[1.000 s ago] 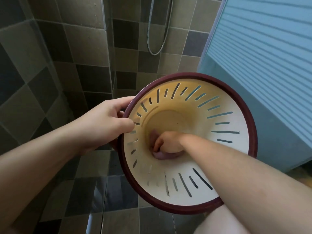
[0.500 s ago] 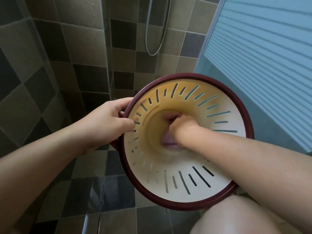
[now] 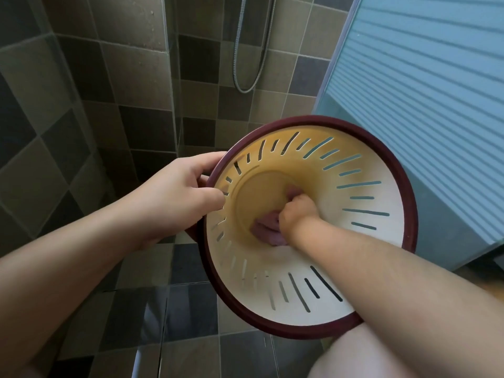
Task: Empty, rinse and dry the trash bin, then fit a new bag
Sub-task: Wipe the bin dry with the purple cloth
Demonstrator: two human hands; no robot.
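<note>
A round plastic trash bin (image 3: 362, 249) is held up in the air over a tiled floor, its open mouth tipped toward the camera. It has smooth cream-white walls pierced by narrow vertical slots, a thick dark maroon rim, and a yellowish tint deep inside near the flat circular bottom. The right hand (image 3: 298, 211) reaches down into the bin, fingers curled around a bunched mauve cloth (image 3: 268, 230) that is pressed against the bottom. The left hand (image 3: 177, 197) grips the rim on the bin's left side, thumb hooked over the inner wall and fingers wrapped behind. No label or writing can be seen on the bin. Behind it are matte square wall tiles (image 3: 131, 50) in grey and brown tones, a looped metal shower hose (image 3: 253, 64), and, to the right, a pale blue ribbed panel (image 3: 425, 77).
</note>
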